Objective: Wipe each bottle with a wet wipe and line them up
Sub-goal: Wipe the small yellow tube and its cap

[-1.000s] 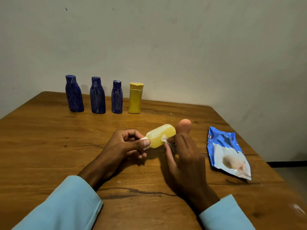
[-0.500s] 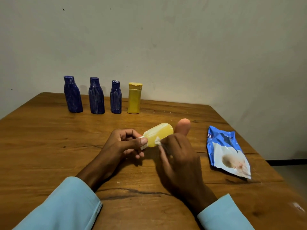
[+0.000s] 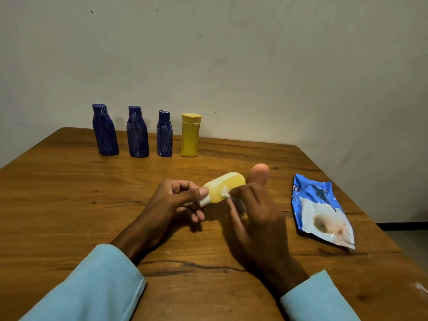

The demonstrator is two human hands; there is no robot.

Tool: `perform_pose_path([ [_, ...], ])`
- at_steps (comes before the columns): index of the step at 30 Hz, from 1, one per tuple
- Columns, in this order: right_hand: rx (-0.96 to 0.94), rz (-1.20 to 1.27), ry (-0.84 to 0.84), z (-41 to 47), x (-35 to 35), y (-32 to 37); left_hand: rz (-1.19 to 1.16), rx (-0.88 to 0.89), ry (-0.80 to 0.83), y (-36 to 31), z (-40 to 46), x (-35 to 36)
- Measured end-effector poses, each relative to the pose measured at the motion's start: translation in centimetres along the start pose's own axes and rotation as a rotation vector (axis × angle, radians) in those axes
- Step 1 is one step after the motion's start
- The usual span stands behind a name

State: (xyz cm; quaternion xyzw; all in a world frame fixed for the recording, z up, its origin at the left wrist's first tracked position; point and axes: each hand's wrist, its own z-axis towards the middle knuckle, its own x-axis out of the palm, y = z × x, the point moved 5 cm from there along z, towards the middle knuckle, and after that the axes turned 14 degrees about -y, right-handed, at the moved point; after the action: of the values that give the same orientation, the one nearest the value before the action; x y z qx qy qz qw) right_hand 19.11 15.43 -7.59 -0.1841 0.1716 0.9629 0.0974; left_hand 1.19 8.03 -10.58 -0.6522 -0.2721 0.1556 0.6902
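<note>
Four bottles (image 3: 143, 133) are standing lined up on the wooden desk (image 3: 69, 193); the left hand (image 3: 178, 200) is gripping the pale yellow plastic bottle (image 3: 223, 187) while the right hand (image 3: 252, 212) is pinching the white wet wipe (image 3: 225, 193) against it; a peach bottle (image 3: 259, 173) behind is waiting.

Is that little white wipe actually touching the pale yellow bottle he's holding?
Touching. The head view shows the wipe, pinched in the right hand, pressed against the pale yellow bottle with no gap.

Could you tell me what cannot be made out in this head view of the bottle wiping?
- Wet wipe: mostly hidden inside the right hand; only a corner shows.
- Pale yellow bottle: its cap end is partly covered by the left hand.
- Peach object: its lower part is behind the right hand.
- Wipe packet: print too small to read.
</note>
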Motion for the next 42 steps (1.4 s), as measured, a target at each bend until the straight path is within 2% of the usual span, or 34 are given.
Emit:
perform_pose_path([
  [3, 0.22, -0.068, -0.164, 0.6, -1.5, -2.4, 0.017, 0.014, -0.012, 0.1, 0.1, -0.1],
  [6, 0.245, -0.059, -0.188, 0.5, -1.7, -2.6, 0.009, 0.009, -0.013, 0.1, 0.1, -0.1],
  [9, 0.182, -0.036, -0.117, 0.4, -1.0, -1.8, 0.019, 0.014, -0.019, 0.1, 0.1, -0.2],
  [13, -0.015, 0.098, 0.132, -0.5, 0.4, 0.3, 0.029, 0.029, -0.016, 0.1, 0.2, -0.5],
  [15, -0.054, 0.119, 0.157, -0.8, 0.6, 0.7, 0.031, 0.035, -0.006, 0.1, 0.2, -0.4],
  [17, -0.009, 0.056, 0.093, -0.4, 0.4, 0.0, 0.032, 0.034, -0.008, 0.2, 0.2, -0.4],
  [21, 0.239, -0.109, -0.162, 0.4, -1.5, -3.1, 0.048, 0.044, -0.037, 0.0, 0.2, -0.5],
  [23, 0.245, -0.127, -0.193, 0.4, -1.8, -3.4, 0.044, 0.044, -0.038, 0.0, 0.2, -0.5],
  [27, 0.176, -0.07, -0.091, 0.3, -0.8, -2.5, 0.055, 0.051, -0.016, 0.1, 0.1, -0.4],
  [31, -0.036, 0.121, 0.126, -0.7, 0.5, 0.6, 0.024, 0.048, -0.008, 0.1, 0.2, -0.6],
  [36, -0.064, 0.077, 0.158, -0.8, 1.1, 0.9, 0.025, 0.047, -0.001, 0.1, 0.1, -0.2],
  [42, 0.189, -0.126, -0.122, 0.1, -0.8, -1.7, 0.046, 0.051, -0.042, 0.0, 0.2, -0.3],
])
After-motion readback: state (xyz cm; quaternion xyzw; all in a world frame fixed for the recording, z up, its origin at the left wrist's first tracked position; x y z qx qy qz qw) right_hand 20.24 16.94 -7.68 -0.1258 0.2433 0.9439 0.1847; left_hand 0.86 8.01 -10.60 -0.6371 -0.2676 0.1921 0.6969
